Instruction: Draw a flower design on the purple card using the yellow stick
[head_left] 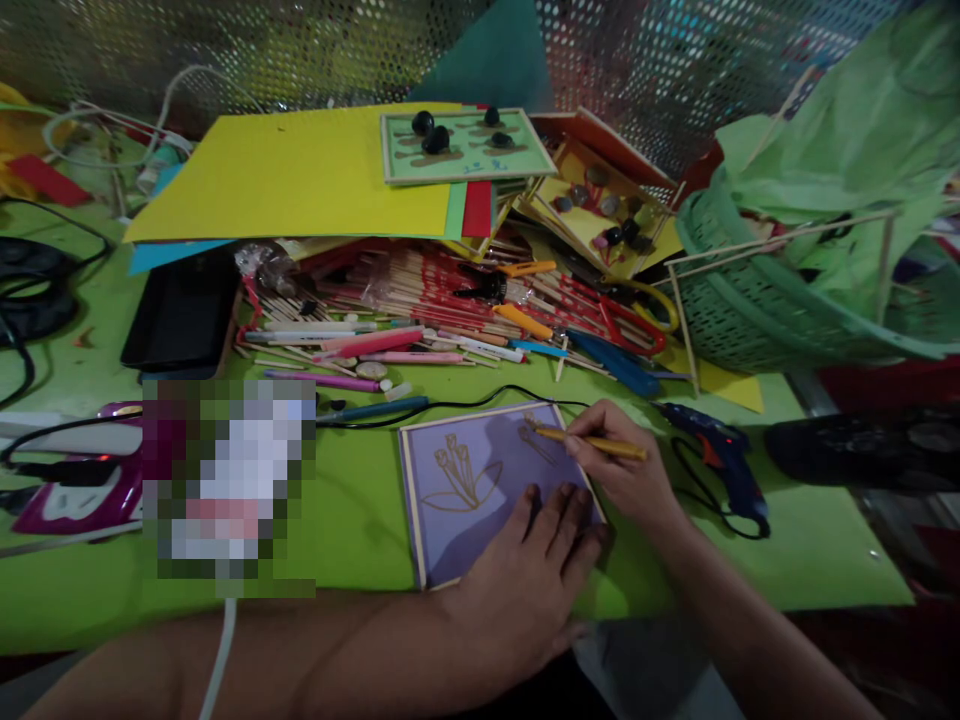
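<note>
A purple card (480, 490) with a pale stick border lies on the green table (360, 520) in front of me. Gold flower outlines are drawn on it. My left hand (532, 570) lies flat on the card's lower right part, fingers stretched out, holding it down. My right hand (630, 470) is closed in a pinch on a yellow pen (592, 441), whose tip touches the card near its upper right corner, beside a small gold drawing.
A blue glue gun (716, 450) lies right of my right hand. Behind the card are pens, sticks and scissors (622, 330), yellow paper (300, 170), a black phone (184, 312), and a green basket (750, 290) with green paper. A black cable (450, 405) runs past the card's top edge.
</note>
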